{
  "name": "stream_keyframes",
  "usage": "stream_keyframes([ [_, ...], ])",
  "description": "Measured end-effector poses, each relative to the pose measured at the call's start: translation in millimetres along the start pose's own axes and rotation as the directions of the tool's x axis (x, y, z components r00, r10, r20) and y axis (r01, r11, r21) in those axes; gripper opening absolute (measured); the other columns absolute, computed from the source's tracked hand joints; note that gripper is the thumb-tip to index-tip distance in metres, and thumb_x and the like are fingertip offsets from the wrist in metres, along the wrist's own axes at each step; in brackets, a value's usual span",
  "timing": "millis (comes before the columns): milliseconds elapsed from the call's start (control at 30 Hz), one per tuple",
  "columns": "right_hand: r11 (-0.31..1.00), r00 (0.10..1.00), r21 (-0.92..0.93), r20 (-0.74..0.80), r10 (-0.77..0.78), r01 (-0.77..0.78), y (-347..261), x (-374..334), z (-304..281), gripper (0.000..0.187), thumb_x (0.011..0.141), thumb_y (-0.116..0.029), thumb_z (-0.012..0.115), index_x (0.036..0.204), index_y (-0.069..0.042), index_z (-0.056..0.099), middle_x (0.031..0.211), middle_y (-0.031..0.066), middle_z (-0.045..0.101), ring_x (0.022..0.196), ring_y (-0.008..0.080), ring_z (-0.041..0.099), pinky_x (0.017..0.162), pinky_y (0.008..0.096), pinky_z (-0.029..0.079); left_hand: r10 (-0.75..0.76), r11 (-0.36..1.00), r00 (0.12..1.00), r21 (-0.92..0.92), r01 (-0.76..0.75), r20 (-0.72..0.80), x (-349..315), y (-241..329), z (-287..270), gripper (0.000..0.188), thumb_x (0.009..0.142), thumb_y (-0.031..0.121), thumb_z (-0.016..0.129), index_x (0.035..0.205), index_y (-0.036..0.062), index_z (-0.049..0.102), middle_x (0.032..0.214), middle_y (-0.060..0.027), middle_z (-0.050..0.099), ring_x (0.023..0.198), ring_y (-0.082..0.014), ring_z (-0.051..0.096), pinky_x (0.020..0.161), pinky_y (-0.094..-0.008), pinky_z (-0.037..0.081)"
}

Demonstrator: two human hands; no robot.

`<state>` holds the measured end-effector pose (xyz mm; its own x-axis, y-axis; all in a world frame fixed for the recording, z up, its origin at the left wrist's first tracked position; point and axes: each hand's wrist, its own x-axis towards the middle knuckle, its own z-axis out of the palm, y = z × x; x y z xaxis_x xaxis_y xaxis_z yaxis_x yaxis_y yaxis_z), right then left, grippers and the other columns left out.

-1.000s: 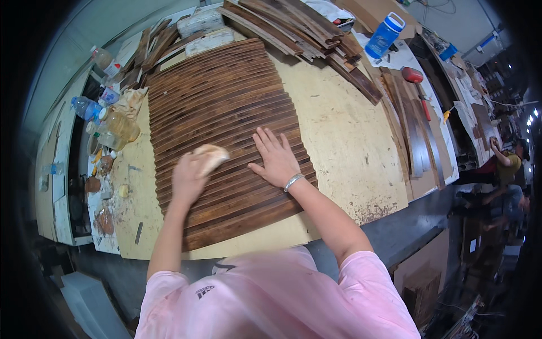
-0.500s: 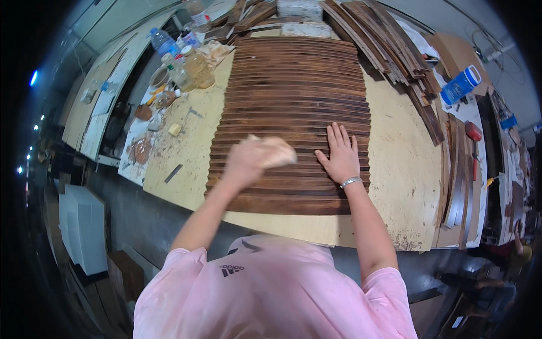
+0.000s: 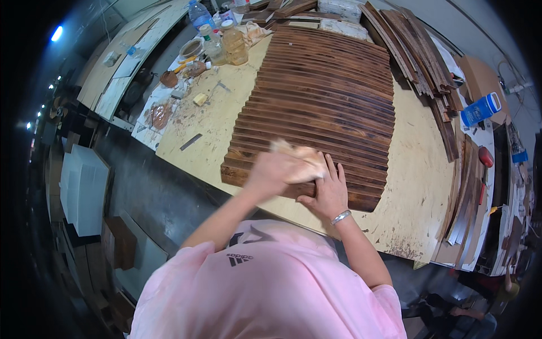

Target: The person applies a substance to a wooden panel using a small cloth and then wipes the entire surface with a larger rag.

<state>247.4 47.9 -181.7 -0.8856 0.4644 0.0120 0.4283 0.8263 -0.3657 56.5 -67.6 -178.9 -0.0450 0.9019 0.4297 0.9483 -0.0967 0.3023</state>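
Observation:
Dark brown wood strips (image 3: 322,96) lie side by side across the pale board, forming a ribbed surface. My left hand (image 3: 270,174), slightly blurred, is closed on a crumpled cream cloth (image 3: 307,163) at the nearest strips. Beside it, my right hand (image 3: 331,194) lies with fingers stretched out over the near edge of the strips, thumb pointing left. The cloth reaches to the right hand's fingers; whether they touch it I cannot tell. A silver bracelet (image 3: 340,217) circles my right wrist.
Bottles (image 3: 234,45) and a bowl (image 3: 191,50) stand at the far left of the pale board (image 3: 226,113). Loose wood strips (image 3: 415,51) are piled at the far right. A blue bottle (image 3: 480,110) lies at the right, near a red-handled tool (image 3: 484,161).
The view has shifted, and the strips now appear turned. My left hand and cloth have moved to the near edge. My right hand has come nearer, beside the cloth.

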Motion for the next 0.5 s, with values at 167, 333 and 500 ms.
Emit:
stream_keyframes([
  [167,1.000,0.994,-0.004,-0.105,0.005,-0.005,3.6,-6.6,4.7,0.114,0.065,-0.050,0.084,0.153,-0.003,0.030,0.162,0.0149,0.028,0.150,0.0297,0.026,0.121,0.0514,0.020,-0.807,0.536,0.561,0.172,0.827,-0.183,-73.6,-130.3,-82.0,0.033,0.084,0.008,0.066,0.116,0.0159,0.073,0.091,-0.0137,0.068,0.088,-0.0317,0.063,0.077,-0.0432,0.050],
  [333,0.996,0.989,-0.085,-0.141,-0.053,0.041,2.1,-4.3,12.8,0.116,0.062,-0.064,0.080,0.150,-0.002,0.038,0.160,0.0146,0.032,0.147,0.0309,0.030,0.119,0.0519,0.024,-0.718,0.659,0.556,-0.154,0.736,-0.419,-70.6,-142.8,-75.7,0.039,0.084,0.018,0.072,0.124,0.0164,0.070,0.116,-0.0136,0.066,0.105,-0.0315,0.062,0.092,-0.0461,0.047],
  [500,1.000,0.993,-0.010,-0.114,-0.011,0.010,3.2,-7.8,7.7,0.109,0.066,-0.050,0.084,0.151,-0.001,0.034,0.160,0.0156,0.030,0.149,0.0315,0.025,0.121,0.0528,0.019,-0.624,0.733,0.771,0.244,0.635,-0.129,2.1,-76.3,-65.1,0.081,0.076,0.037,0.081,0.147,0.0195,0.047,0.152,-0.0131,0.042,0.142,-0.0330,0.034,0.113,-0.0623,0.021],
])
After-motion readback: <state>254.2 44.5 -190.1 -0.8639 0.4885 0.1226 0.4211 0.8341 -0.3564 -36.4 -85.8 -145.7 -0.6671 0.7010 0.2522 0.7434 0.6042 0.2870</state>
